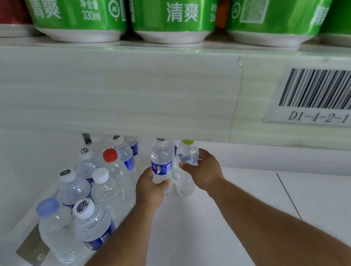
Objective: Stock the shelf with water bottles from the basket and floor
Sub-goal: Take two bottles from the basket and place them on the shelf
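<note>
Each grip is clamped on a bottle: the left hand [148, 185] wraps the lower body of a blue-labelled bottle [161, 164], and the right hand [206, 171] curls round a green-capped bottle [187, 153]. Both bottles stand upright side by side on the lower shelf [193, 222], just under the edge of the upper shelf [104, 92]. A further clear bottle [184, 183] stands between the hands. To finish the placing well, the person should probably slide both back level, bases flat, then let go without squeezing, since thin clear plastic dents and tips easily. To the left, a cluster of stocked bottles [102, 191] shows ribbed transparent walls with white, red and pale blue caps, some scribbled with black marker. Above stand glossy green cans [173, 8], and a barcode tag [325, 94] sits on the shelf lip.
</note>
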A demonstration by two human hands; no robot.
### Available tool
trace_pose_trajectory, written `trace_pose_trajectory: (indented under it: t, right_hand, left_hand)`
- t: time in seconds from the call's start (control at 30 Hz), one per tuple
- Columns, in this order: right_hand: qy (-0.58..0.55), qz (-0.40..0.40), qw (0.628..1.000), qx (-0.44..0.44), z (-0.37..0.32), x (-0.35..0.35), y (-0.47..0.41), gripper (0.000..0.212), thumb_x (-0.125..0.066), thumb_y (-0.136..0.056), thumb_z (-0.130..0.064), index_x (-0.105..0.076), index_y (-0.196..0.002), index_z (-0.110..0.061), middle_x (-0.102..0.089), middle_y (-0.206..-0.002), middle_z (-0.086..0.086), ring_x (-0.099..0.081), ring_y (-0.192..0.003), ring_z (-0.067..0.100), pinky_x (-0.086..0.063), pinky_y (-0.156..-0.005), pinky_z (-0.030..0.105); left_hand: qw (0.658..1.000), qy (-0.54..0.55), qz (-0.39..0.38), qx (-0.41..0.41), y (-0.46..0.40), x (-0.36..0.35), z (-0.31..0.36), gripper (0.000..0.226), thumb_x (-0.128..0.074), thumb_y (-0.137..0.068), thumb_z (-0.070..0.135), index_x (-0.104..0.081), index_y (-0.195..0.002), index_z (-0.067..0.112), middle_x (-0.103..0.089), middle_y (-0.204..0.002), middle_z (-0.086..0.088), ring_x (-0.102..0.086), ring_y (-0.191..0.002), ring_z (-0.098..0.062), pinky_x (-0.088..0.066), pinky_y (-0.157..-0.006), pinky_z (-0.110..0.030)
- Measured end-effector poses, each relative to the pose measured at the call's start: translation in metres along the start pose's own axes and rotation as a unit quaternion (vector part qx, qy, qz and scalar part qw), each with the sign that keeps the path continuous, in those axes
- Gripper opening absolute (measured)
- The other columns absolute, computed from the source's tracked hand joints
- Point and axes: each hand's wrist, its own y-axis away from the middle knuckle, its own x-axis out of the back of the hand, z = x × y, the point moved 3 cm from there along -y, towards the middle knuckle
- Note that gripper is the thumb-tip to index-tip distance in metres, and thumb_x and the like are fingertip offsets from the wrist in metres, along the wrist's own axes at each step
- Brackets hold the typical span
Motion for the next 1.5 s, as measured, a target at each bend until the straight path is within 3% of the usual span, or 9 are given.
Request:
trace_pose_trajectory:
  t: [0.2,0.47,0.6,0.7,0.83,0.93,1.07,1.23,1.5]
  right_hand:
    - [-0.017,0.004,1.000,0.021,0.002,-0.006,0.000,0.030,-0.079,-0.079,-0.028,-0.066,-0.106,-0.023,-0.071,-0.100,-0.007,-0.066,-0.091,0.013,-0.052,-0.082,0.029]
    - [-0.002,0.008,1.000,0.025,0.000,-0.006,0.003,0.033,-0.077,-0.080,-0.027,-0.064,-0.109,-0.019,-0.069,-0.096,-0.003,-0.064,-0.087,0.016,-0.045,-0.071,0.023]
    - [0.008,-0.003,1.000,-0.019,0.003,-0.007,0.007,0.044,-0.079,-0.078,-0.037,-0.062,-0.116,-0.021,-0.069,-0.104,-0.003,-0.066,-0.096,0.020,-0.052,-0.080,0.030]
    - [0.015,-0.003,0.999,-0.030,0.002,-0.007,0.016,0.054,-0.078,-0.078,-0.040,-0.059,-0.125,-0.022,-0.066,-0.114,-0.006,-0.064,-0.110,0.021,-0.052,-0.088,0.032]
    - [0.050,-0.001,0.996,-0.076,-0.001,-0.002,0.043,0.081,-0.071,-0.088,-0.042,-0.032,-0.153,-0.014,-0.044,-0.153,0.004,-0.049,-0.135,0.025,-0.046,-0.101,0.035]
    - [0.065,-0.010,0.993,-0.099,-0.003,0.000,0.079,0.079,-0.065,-0.093,-0.043,-0.027,-0.156,-0.014,-0.039,-0.157,0.006,-0.045,-0.139,0.026,-0.041,-0.105,0.033]
    - [0.174,-0.065,0.979,-0.085,-0.006,0.001,0.134,0.069,-0.054,-0.097,-0.048,-0.033,-0.153,-0.014,-0.044,-0.152,0.006,-0.047,-0.135,0.027,-0.040,-0.105,0.033]
    - [0.383,-0.110,0.917,-0.008,-0.007,0.007,0.193,0.071,-0.046,-0.099,-0.052,-0.027,-0.155,-0.013,-0.027,-0.162,0.006,-0.022,-0.150,0.026,-0.025,-0.120,0.039]
    - [0.463,-0.132,0.876,0.041,-0.007,0.014,0.264,0.073,-0.047,-0.098,-0.052,-0.026,-0.154,-0.011,-0.025,-0.161,0.007,-0.015,-0.152,0.026,-0.023,-0.122,0.040]
  left_hand:
    - [1.000,-0.015,-0.009,-0.004,0.001,0.001,-0.001,0.046,-0.080,-0.076,0.020,-0.058,-0.116,0.018,-0.060,-0.105,0.008,-0.059,-0.097,-0.016,-0.048,-0.084,-0.029]
    - [0.999,-0.028,-0.021,0.007,0.003,0.001,-0.003,0.060,-0.080,-0.075,0.018,-0.053,-0.128,0.014,-0.061,-0.123,-0.002,-0.057,-0.104,-0.016,-0.045,-0.086,-0.027]
    - [0.999,-0.028,-0.032,0.033,0.015,0.008,0.000,0.078,-0.079,-0.078,0.018,-0.039,-0.144,0.012,-0.050,-0.143,-0.009,-0.050,-0.129,-0.025,-0.041,-0.094,-0.027]
    - [0.997,-0.037,-0.046,0.045,0.031,0.014,0.003,0.074,-0.077,-0.080,0.017,-0.040,-0.143,0.011,-0.052,-0.141,-0.009,-0.051,-0.129,-0.025,-0.039,-0.092,-0.025]
    - [0.995,-0.069,-0.064,0.042,0.056,0.025,0.007,0.068,-0.074,-0.081,0.027,-0.042,-0.140,0.017,-0.054,-0.136,0.004,-0.053,-0.126,-0.020,-0.045,-0.097,-0.028]
    - [0.988,-0.101,-0.108,0.033,0.081,0.033,0.013,0.068,-0.067,-0.089,0.021,-0.034,-0.148,0.016,-0.049,-0.142,-0.001,-0.046,-0.133,-0.020,-0.038,-0.097,-0.022]
    - [0.965,-0.201,-0.170,-0.016,0.117,0.050,0.023,0.074,-0.063,-0.089,0.034,-0.026,-0.152,0.021,-0.036,-0.154,-0.003,-0.040,-0.138,-0.022,-0.036,-0.110,-0.032]
    - [0.901,-0.353,-0.229,-0.103,0.156,0.073,0.034,0.070,-0.058,-0.091,0.036,-0.026,-0.152,0.022,-0.031,-0.157,0.002,-0.035,-0.141,-0.023,-0.035,-0.113,-0.038]
    - [0.851,-0.450,-0.244,-0.118,0.217,0.100,0.032,0.073,-0.054,-0.090,0.036,-0.019,-0.154,0.028,-0.018,-0.162,0.005,-0.026,-0.145,-0.021,-0.031,-0.115,-0.039]
